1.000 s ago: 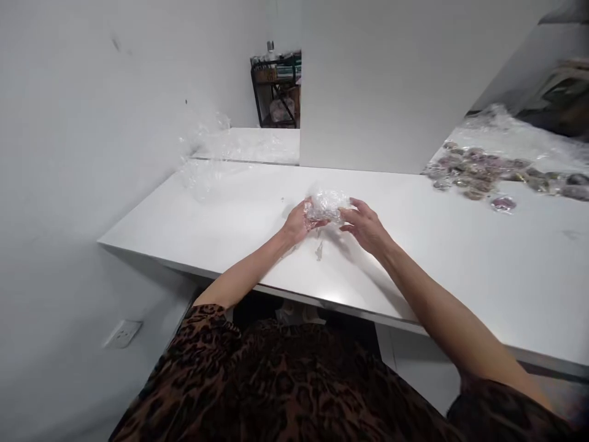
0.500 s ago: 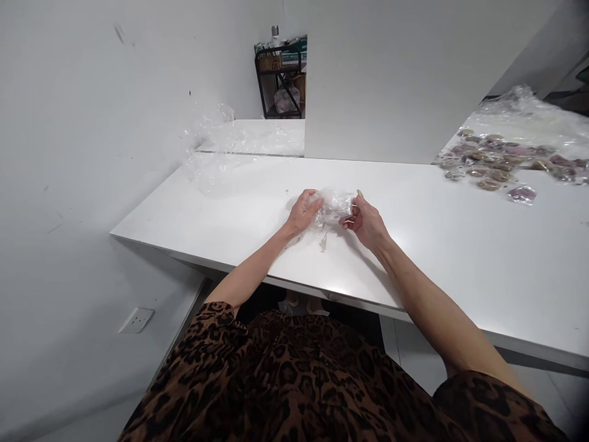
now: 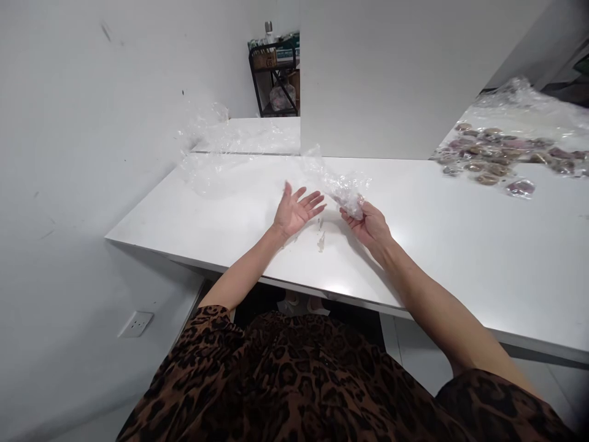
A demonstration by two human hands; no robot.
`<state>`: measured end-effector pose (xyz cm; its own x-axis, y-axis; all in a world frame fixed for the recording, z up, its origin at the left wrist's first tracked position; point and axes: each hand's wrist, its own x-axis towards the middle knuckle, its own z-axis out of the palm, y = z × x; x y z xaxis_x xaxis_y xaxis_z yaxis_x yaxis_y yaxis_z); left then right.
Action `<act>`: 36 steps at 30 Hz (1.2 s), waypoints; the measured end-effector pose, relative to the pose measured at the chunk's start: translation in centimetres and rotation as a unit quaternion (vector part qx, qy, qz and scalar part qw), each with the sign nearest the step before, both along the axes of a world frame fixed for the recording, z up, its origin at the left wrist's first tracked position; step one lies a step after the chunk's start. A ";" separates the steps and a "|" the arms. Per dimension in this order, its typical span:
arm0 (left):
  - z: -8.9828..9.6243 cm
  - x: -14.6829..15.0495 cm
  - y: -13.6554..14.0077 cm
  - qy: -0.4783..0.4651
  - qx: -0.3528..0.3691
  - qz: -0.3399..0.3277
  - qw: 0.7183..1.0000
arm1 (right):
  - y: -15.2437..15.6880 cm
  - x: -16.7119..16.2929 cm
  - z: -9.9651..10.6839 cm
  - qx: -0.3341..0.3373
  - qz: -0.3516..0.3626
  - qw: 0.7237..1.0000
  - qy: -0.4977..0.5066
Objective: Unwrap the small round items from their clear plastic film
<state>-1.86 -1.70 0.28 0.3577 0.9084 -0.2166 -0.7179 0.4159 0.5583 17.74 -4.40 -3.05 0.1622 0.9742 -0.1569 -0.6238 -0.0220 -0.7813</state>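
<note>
A crumpled clear plastic bag (image 3: 345, 187) is pinched in my right hand (image 3: 370, 224), its loose end reaching up and to the left above the white table (image 3: 184, 227). Whether anything lies inside the plastic I cannot make out. My left hand (image 3: 297, 212) is open, palm up with fingers spread, a short way left of the bag and apart from it. Below and between the hands, a small greyish mark (image 3: 321, 241) shows on the tabletop.
Loose clear plastic wrap (image 3: 207, 159) lies at the table's back left, against the wall. Several wrapped brown and pinkish pieces (image 3: 494, 166) spread at the back right, beside a big plastic sheet (image 3: 519, 101). A white panel (image 3: 368, 80) stands behind; a black shelf (image 3: 276, 73) is beyond.
My left hand has let go of the plastic, moved slightly left and opened. The plastic, in my right hand, has spread out up and to the left.
</note>
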 end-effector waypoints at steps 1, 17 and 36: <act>-0.2 0.2 -0.2 0.015 0.013 -0.035 0.999 | 0.0 0.0 -0.2 0.013 -0.006 1.000 -0.005; -2.4 1.3 0.1 0.196 0.075 0.003 0.978 | -2.4 -0.1 1.7 0.282 0.035 0.795 -0.536; -1.4 -1.2 1.6 0.167 0.077 0.035 0.982 | -2.0 -0.1 4.1 0.020 0.182 0.944 -0.276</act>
<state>-3.05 -0.05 -1.10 0.2254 0.9595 -0.1690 -0.5085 0.2639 0.8196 17.68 -6.41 1.06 -0.1378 0.9846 -0.1077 -0.0789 -0.1193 -0.9897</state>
